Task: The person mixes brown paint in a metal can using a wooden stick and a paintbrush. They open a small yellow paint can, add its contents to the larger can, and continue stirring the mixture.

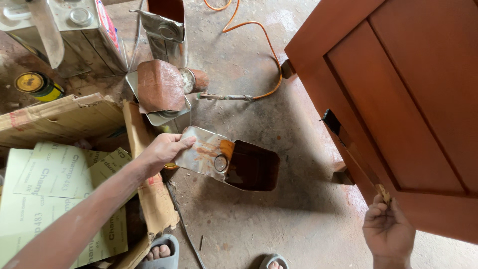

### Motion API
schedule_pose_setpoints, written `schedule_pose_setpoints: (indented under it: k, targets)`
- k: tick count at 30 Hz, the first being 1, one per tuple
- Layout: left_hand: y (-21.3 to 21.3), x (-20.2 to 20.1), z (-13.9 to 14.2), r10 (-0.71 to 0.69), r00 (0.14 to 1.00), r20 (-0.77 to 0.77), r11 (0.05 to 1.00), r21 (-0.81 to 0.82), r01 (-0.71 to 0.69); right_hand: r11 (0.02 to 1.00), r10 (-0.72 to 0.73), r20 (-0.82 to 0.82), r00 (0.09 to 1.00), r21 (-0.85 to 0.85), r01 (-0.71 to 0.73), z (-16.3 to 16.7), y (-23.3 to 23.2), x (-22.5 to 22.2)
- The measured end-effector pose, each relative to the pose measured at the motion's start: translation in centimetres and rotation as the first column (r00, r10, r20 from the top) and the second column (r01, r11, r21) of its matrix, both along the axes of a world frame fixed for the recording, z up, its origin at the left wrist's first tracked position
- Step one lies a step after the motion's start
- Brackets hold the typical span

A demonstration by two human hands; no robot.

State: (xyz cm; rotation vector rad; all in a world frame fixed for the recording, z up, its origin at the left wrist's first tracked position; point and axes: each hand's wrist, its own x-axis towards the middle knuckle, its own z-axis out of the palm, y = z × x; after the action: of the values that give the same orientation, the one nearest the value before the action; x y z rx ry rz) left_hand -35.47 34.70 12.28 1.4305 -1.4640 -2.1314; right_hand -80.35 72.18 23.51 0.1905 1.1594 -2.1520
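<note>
At frame centre the left hand (163,149) grips the bent-back lid of the cut-open tin (234,162) of dark stain, while the right hand (387,230), lower right, pinches a brush (351,152) against the door (398,99); reloading the brush appears due.

Head cam, looking down, close.

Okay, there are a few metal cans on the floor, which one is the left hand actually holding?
The cut-open can in the middle of the floor, full of dark brown liquid; the left hand grips its bent-back lid. The other cans, including the sealed can, stand untouched farther back.
</note>
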Motion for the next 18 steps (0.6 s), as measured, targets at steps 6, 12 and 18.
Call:
schedule_pose_setpoints:
  k: [6, 12, 18]
  targets:
    - [1.8, 0.9, -0.2, -0.037, 0.999, 0.032, 0.990, -0.136, 0.041, 0.998, -0.004, -0.033, 0.999, -0.069, 0.002, 1.2, 0.9, 0.5]
    - [2.0, 0.6, 2.8, -0.051, 0.998, 0.048, 0.999, 0.014, 0.050, 0.994, 0.096, -0.014, 0.995, -0.057, -0.097, 0.6, 2.4, 2.0]
    - [4.0, -0.7, 10.0, -0.037, 0.947, 0.318, 0.791, -0.570, 0.222, 0.997, 0.078, 0.006, 0.997, -0.013, -0.078, 0.1, 3.5, 2.2]
